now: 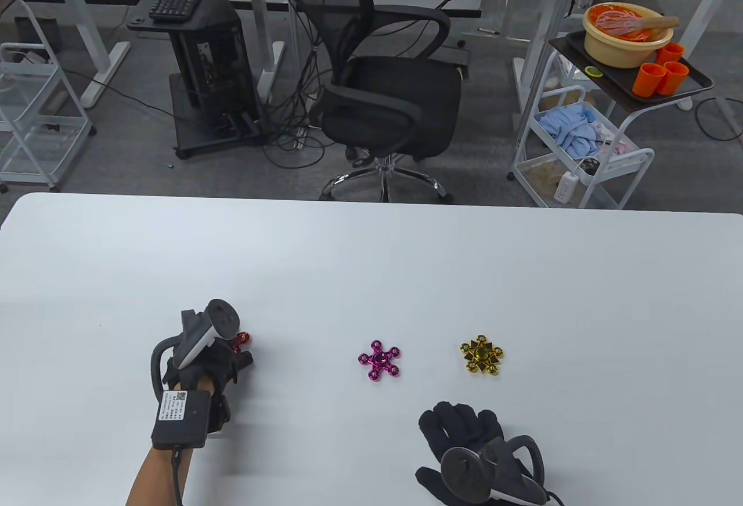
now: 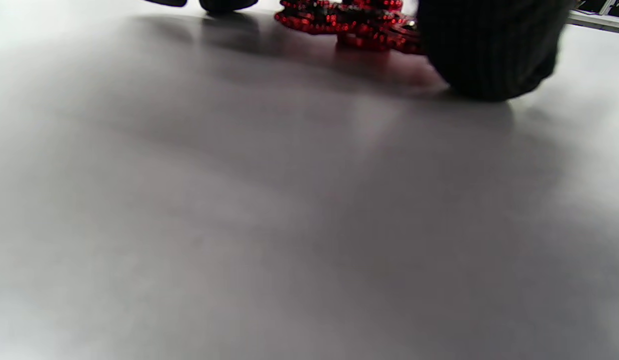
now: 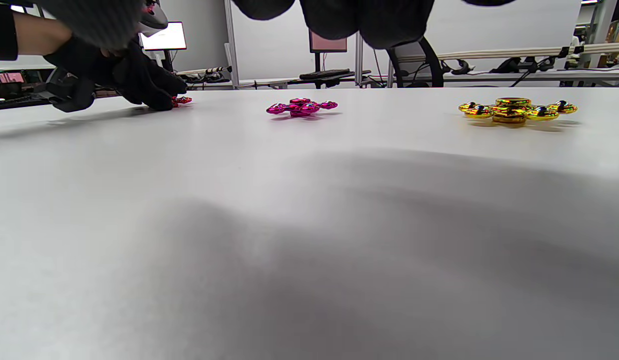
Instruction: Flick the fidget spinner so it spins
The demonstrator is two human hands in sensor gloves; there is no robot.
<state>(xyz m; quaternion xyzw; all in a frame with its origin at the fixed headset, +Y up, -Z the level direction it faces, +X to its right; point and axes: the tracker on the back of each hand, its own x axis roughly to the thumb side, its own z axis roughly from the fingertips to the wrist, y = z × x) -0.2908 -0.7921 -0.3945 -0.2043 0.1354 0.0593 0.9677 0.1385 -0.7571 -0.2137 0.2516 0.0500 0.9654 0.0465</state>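
Three fidget spinners lie on the white table [image 1: 371, 250] in a rough row. The red spinner [image 1: 241, 342] sits far left and is mostly covered by the left hand [image 1: 200, 369]; only a sliver of red pokes out past the gloved fingers in the table view. In the left wrist view the red spinner [image 2: 347, 22] lies flat on the table at the top edge, with a thick gloved fingertip [image 2: 489, 50] down on the surface right against its right side, and two more fingertips touching the table further left. The view is too blurred to tell whether that fingertip is pressing the spinner or just next to it, and the left hand's grip state can't be called. From the right wrist view the left hand [image 3: 114, 75] hunches low over the red spinner [image 3: 182, 101].

The magenta spinner [image 1: 379, 360] lies mid-table and the gold spinner [image 1: 482, 354] to its right; both are flat and untouched, well apart from each other.

The right hand [image 1: 464, 430] rests palm-down near the bottom edge, fingers spread and flat, holding nothing, below and between the magenta and gold spinners. The right wrist view shows its fingertips [image 3: 359, 20] hanging at the top, with the magenta spinner [image 3: 300, 107] and gold spinner [image 3: 514, 110] beyond

Off the table there's an office chair [image 1: 383, 88] and a cart carrying a bowl [image 1: 627, 36]
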